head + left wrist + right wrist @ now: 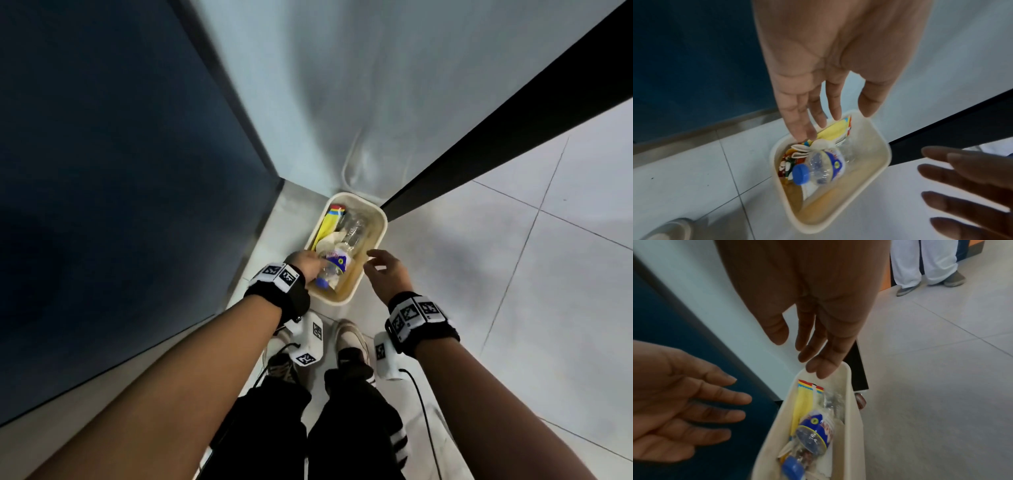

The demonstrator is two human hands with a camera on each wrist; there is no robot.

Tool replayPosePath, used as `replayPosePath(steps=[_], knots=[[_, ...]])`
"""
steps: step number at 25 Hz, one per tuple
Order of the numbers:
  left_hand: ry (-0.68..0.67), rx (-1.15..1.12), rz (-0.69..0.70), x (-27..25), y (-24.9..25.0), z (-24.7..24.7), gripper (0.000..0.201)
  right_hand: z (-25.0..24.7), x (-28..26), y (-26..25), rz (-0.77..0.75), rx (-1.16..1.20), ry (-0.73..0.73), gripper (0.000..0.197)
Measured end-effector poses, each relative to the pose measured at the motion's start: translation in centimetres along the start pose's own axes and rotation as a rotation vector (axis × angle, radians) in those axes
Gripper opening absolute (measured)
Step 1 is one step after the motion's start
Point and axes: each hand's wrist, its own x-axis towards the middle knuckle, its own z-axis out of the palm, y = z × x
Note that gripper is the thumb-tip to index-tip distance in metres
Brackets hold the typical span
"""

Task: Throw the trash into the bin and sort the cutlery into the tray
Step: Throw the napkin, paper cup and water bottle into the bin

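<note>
A cream bin (375, 210) (885, 155) (853, 404) stands on the floor in a corner. Inside lie a clear plastic bottle (334, 269) (825, 168) (815, 434) with a blue cap, a yellow wrapper (327, 222) (835, 131) (802, 404) and crumpled white paper (330, 241). My left hand (308, 262) (818, 116) hovers over the bin's left rim, fingers straight, holding nothing. My right hand (380, 265) (807, 350) hangs above the right rim, fingers spread and empty. No cutlery or tray is in view.
A dark blue panel (113, 178) rises on the left and a pale wall (376, 85) behind the bin. A black-edged panel (496, 137) runs diagonally to the right. My shoes (349, 337) stand on the grey tiled floor. Another person's legs (925, 264) are farther off.
</note>
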Motion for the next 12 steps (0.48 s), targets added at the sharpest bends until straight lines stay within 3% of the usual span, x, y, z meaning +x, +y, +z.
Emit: replayPosePath(steps=[6,12], knots=[[0.042,-0.193,0.102,-15.7,4.2,-4.6,0.033,-5.9,-10.4,-10.6,-0.177,-0.016,-0.072,0.029],[0.185,-0.394,0.302,-33.6,6.8,-10.0,0.020,-11.7,-20.8,-22.4,-0.575,-0.174,-0.197,0.027]])
